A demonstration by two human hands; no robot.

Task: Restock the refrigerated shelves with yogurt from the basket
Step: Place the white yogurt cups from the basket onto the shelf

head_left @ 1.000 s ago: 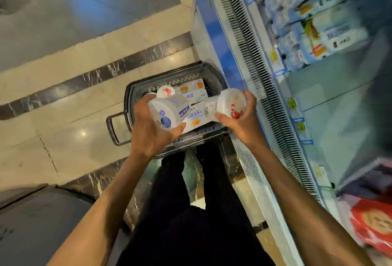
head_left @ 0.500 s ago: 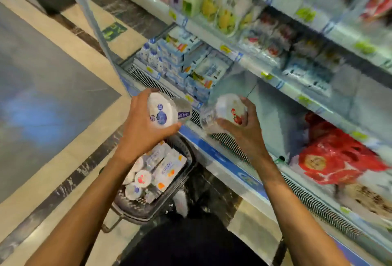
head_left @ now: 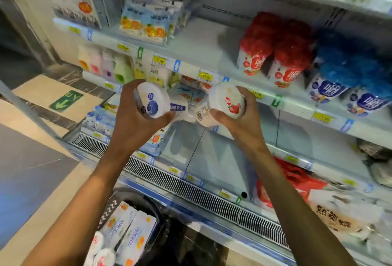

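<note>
We saw the cooler (head_left: 244, 5) filling most of the view, with the tiled floor (head_left: 31, 181) to its left and a grille (head_left: 191, 189) along its foot. One shelf (head_left: 203, 43) crossed it just above the hands. On it stood orange packs (head_left: 146, 19) at the left, red tubs (head_left: 273, 53) right of the middle and blue tubs (head_left: 347, 79) just beside those. The basket (head_left: 109, 209) sat at the bottom edge, close to the cooler's foot and between the two forearms. It held cartons (head_left: 129, 231) lying side by side, with small round pots (head_left: 101, 257) nearer to us. Lower right in the cooler lay something red (head_left: 297, 178), perhaps bags, too blurred for us to name.

Both hands were raised in front of the shelf's edge, near each other but apart. The left hand (head_left: 131, 121) gripped a blueberry yogurt (head_left: 152, 100) tipped on its side, lid towards us, fingers curled over it and thumb beneath. The right hand (head_left: 239, 121) gripped a strawberry yogurt (head_left: 227, 100) the same way. The two bodies slanted inwards, and we could not tell whether they touched. Yellow tags (head_left: 205, 76) lined the shelf edge just behind them
</note>
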